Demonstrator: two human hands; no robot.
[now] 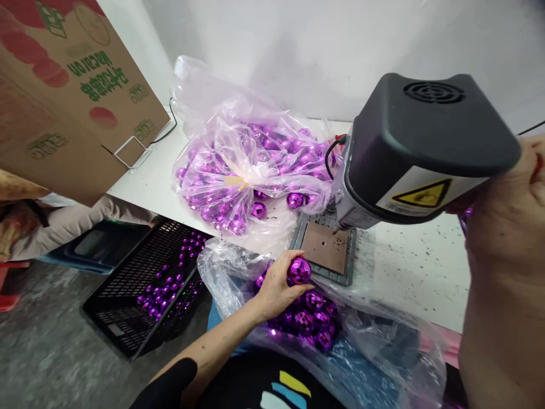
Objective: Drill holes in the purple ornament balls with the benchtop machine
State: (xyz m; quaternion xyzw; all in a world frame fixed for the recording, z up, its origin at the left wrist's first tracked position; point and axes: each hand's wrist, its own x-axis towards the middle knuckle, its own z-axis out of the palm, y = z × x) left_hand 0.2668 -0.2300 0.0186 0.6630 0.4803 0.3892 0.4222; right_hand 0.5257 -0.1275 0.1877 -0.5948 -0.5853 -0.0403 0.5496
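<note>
Head view: our left hand (277, 286) pinches a round, mirror-faceted purple ball (300, 270) (our right hand's (523, 173) fingers we cannot tell), apparently a picking step, next wanting a steady grip.

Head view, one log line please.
left hand: holding purple ball; right hand: by black machine, grip unclear; clear bag: more balls inside

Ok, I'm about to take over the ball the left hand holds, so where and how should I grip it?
Probably around the widest part of the purple ball, coming from the picture's right, the side the left hand leaves mostly bare. It is round with no visible handle, so fingertips on opposite sides should suit.
</note>
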